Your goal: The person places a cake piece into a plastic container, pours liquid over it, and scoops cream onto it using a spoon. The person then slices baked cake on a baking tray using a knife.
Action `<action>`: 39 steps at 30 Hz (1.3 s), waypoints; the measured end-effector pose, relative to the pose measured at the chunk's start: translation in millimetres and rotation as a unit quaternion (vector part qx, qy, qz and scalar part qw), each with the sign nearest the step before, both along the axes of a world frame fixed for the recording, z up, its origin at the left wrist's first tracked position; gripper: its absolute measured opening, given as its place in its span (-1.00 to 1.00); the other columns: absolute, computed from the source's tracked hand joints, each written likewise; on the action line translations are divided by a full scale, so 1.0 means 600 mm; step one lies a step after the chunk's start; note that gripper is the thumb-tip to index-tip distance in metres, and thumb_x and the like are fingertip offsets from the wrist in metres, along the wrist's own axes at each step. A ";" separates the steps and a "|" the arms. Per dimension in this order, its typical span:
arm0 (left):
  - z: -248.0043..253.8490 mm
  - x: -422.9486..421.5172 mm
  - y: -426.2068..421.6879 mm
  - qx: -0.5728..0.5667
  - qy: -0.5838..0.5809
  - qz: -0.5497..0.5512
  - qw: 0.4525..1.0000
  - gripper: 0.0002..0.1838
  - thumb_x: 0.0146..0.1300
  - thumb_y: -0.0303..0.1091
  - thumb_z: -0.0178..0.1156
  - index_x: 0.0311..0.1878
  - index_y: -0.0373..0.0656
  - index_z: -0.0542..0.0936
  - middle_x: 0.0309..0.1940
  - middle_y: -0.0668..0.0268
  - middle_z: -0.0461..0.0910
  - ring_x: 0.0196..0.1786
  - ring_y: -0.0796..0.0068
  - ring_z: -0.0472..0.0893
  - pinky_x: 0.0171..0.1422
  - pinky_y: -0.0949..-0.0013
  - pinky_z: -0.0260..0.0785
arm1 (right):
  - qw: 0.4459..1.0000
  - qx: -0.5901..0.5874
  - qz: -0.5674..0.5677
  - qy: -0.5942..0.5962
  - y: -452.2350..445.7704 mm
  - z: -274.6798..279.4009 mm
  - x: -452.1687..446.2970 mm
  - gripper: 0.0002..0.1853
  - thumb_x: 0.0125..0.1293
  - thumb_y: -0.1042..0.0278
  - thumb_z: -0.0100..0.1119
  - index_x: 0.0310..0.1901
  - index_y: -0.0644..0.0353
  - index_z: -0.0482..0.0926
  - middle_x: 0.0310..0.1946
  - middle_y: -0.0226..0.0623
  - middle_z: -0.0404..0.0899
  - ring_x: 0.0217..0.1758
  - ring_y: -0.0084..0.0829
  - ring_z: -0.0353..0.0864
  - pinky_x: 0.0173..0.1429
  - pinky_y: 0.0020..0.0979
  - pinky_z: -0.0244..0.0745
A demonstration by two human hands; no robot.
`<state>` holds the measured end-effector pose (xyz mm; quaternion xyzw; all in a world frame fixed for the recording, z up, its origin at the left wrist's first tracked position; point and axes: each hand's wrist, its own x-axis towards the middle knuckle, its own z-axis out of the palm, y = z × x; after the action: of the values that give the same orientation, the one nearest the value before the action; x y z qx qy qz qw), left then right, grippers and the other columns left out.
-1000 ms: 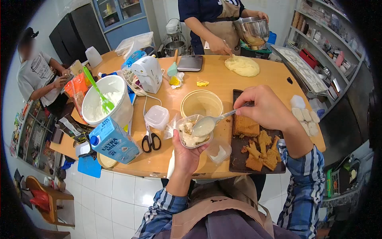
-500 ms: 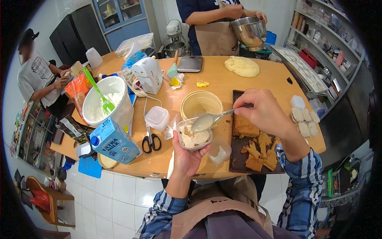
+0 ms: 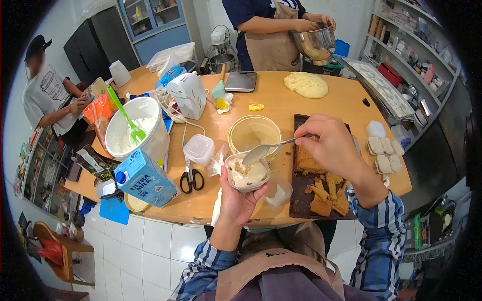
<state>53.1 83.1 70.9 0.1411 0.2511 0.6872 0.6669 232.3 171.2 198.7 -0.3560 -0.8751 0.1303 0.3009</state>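
Note:
My left hand is closed around a small clear plastic tub filled with a pale creamy mix topped with brownish bits. In my right hand a metal spoon is pinched by its handle, its bowl tilted down over the tub's contents. Just behind the tub stands a round cream-coloured container. Beneath my right hand lies a dark baking tray with cut and broken pieces of brown cake. A clear plastic lid rests between tub and tray.
To the left are black-handled scissors, a lidded clear tub, a milk carton, and a white bowl with a green spatula. Dough sits at the back. A co-worker holds a steel bowl; another person stands at left.
The spoon and tub have shifted slightly, with the spoon's bowl showing less cream on it. Across the table, the co-worker's raised hand has come down to the steel bowl.

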 end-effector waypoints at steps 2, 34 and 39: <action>-0.002 0.000 0.000 0.002 0.001 -0.004 1.000 -0.25 0.27 0.37 -0.36 0.21 -0.08 0.31 -0.05 0.17 0.51 -0.15 0.29 0.60 -0.13 0.37 0.58 | 1.000 0.023 0.003 0.006 0.001 -0.003 0.001 -0.90 0.00 0.50 0.25 -0.40 0.28 0.62 -0.49 -0.22 0.51 -0.45 -0.33 0.49 -0.36 -0.40 0.37; -0.001 -0.003 -0.002 0.024 -0.021 -0.005 0.999 -0.26 0.30 0.33 -0.34 0.22 -0.15 0.28 0.04 0.11 0.47 0.03 0.19 0.55 0.00 0.28 0.55 | 0.996 0.063 -0.007 0.068 0.004 -0.039 -0.006 -0.91 0.01 0.46 0.21 -0.41 0.24 0.62 -0.47 -0.22 0.54 -0.29 -0.19 0.51 -0.20 -0.26 0.40; -0.003 -0.004 -0.002 0.028 -0.021 -0.004 0.999 -0.25 0.29 0.33 -0.33 0.21 -0.16 0.29 0.04 0.11 0.47 0.01 0.20 0.55 -0.01 0.27 0.55 | 0.996 0.071 -0.002 0.061 0.003 -0.037 -0.007 -0.92 0.00 0.47 0.21 -0.42 0.24 0.62 -0.47 -0.22 0.54 -0.29 -0.19 0.51 -0.20 -0.25 0.40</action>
<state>50.7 81.7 69.2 0.1468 0.2171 0.6940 0.6706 228.3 173.0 176.2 -0.3271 -0.8615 0.0881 0.3783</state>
